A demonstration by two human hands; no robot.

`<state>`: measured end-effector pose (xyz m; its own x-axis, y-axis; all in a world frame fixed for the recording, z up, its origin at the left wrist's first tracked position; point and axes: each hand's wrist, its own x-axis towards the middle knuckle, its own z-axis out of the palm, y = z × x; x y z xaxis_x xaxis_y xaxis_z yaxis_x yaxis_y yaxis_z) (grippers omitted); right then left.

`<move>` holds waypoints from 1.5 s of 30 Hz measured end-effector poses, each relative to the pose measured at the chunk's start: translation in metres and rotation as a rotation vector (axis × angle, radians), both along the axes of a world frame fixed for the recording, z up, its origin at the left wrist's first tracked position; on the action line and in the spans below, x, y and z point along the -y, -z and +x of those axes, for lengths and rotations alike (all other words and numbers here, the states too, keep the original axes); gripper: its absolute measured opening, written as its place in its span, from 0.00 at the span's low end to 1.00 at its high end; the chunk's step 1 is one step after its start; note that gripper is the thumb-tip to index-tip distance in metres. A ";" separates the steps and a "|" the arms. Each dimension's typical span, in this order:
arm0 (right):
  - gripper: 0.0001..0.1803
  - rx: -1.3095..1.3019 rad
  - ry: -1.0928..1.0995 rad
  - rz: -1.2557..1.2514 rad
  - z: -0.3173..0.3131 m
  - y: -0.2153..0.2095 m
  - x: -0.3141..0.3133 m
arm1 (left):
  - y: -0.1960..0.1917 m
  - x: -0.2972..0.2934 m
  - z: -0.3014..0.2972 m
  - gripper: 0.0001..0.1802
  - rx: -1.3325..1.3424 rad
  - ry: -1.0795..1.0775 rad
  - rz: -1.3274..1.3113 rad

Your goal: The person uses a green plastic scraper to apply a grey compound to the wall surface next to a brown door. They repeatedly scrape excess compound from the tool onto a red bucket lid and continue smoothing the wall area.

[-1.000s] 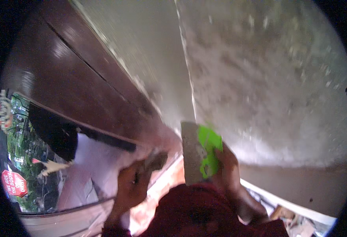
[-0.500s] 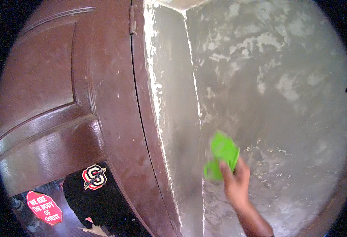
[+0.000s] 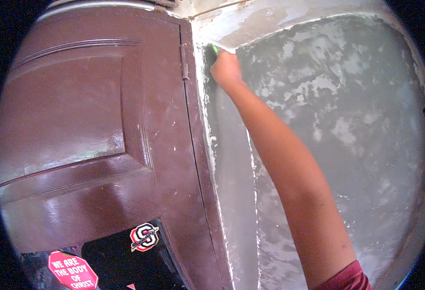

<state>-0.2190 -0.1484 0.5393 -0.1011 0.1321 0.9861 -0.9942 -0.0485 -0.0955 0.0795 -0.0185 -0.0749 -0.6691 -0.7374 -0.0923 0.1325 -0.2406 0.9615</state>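
Note:
My right hand (image 3: 226, 70) is raised high on the narrow wall strip (image 3: 234, 159) beside the door frame, close to the top corner. Its fingers are closed around a bright green folded sheet (image 3: 215, 49), possibly sandpaper. Only a thin edge of the sheet shows; the hand hides the rest. The strip is smooth grey plaster with a rough white line along each side. My bare right forearm crosses in front of the wider grey wall (image 3: 348, 130), which has pale patches. My left hand is out of the picture.
A brown panelled door (image 3: 72, 106) with a metal hinge (image 3: 184, 63) stands at the left, next to the strip. Low on it are a red octagonal sticker (image 3: 72, 270) and a round-cornered emblem (image 3: 145, 237) on black. Pale rough plaster (image 3: 265, 21) runs above.
My right hand has moved from the lower middle of the wall up and left to the top of the strip, still holding the green sheet. The view has tilted upward.

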 end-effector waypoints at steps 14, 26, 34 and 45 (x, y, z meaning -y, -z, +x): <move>0.15 -0.148 -0.086 0.201 0.007 0.107 -0.020 | 0.007 0.009 0.014 0.21 -0.015 -0.029 -0.020; 0.15 -0.198 0.031 0.198 -0.020 0.044 0.013 | -0.004 0.006 -0.005 0.20 0.005 -0.127 0.002; 0.27 -0.314 -0.182 0.271 -0.007 0.168 -0.039 | -0.003 -0.003 -0.028 0.21 -0.055 -0.173 -0.002; 0.21 -0.145 0.042 0.186 -0.022 0.086 0.015 | 0.019 -0.015 -0.017 0.18 -0.094 -0.126 -0.086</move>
